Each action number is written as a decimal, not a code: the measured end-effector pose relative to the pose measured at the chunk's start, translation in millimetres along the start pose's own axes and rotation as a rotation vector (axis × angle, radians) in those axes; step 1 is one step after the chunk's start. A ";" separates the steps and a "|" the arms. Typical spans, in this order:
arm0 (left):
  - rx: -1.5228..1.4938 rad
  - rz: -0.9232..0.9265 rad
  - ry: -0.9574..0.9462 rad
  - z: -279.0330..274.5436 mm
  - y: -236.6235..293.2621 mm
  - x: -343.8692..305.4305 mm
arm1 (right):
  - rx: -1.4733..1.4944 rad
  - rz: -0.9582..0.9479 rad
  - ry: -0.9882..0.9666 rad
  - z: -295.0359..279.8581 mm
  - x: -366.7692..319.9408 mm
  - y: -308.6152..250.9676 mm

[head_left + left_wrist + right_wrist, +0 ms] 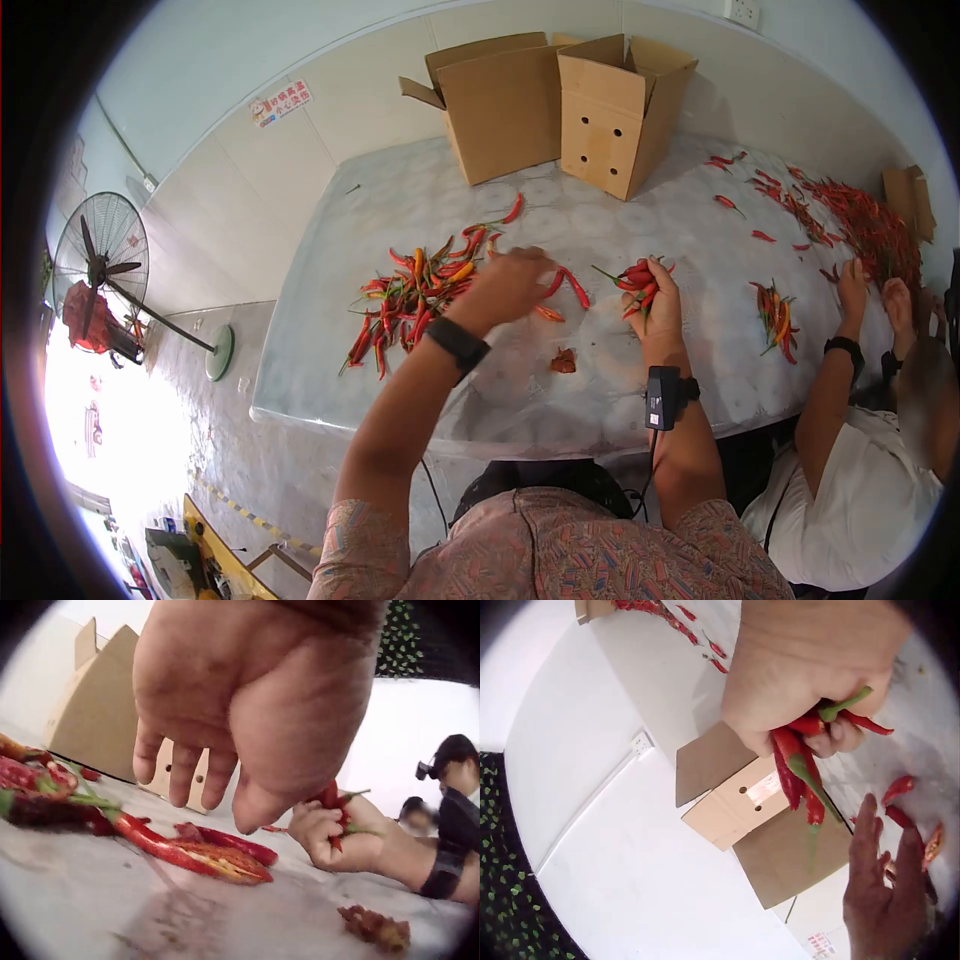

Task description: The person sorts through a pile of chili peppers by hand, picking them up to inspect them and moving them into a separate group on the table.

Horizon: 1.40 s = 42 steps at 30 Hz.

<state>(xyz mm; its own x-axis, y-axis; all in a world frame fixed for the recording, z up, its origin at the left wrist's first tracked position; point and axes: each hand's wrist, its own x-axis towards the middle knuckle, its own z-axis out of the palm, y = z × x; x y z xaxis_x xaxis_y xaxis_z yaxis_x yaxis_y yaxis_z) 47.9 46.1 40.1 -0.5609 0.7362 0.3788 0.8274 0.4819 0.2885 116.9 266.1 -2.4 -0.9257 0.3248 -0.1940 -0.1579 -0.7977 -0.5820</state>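
My right hand (654, 305) grips a small bunch of red chillies (640, 280), their green stems sticking out; the right wrist view shows the fingers curled round the chillies (804, 769). My left hand (508, 285) is over the table at the right edge of a loose pile of red and orange chillies (415, 300). In the left wrist view the left hand (247, 712) has its fingers extended and holds nothing visible, above a split red chilli (187, 855). Two red chillies (575, 288) lie just right of that hand.
Two cardboard boxes (505, 110) stand at the table's back. A brown-red scrap (563, 361) lies near the front. To the right are a small chilli bunch (775, 318), a big red heap (870, 225) and another person's hands (852, 290). A fan (100, 262) stands at far left.
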 end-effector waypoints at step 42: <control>0.016 -0.615 0.070 -73.6 -54.6 -93.5 | -0.199 -0.053 -0.106 -0.8 -3.0 4.5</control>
<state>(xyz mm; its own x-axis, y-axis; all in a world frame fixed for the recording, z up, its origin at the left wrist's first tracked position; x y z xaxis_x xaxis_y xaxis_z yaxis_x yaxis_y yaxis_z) 52.9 -84.0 53.7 -0.9354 0.2885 0.2046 0.3520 0.8156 0.4591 119.2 262.0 -5.1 -0.9504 0.3004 -0.0809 -0.1466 -0.6618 -0.7352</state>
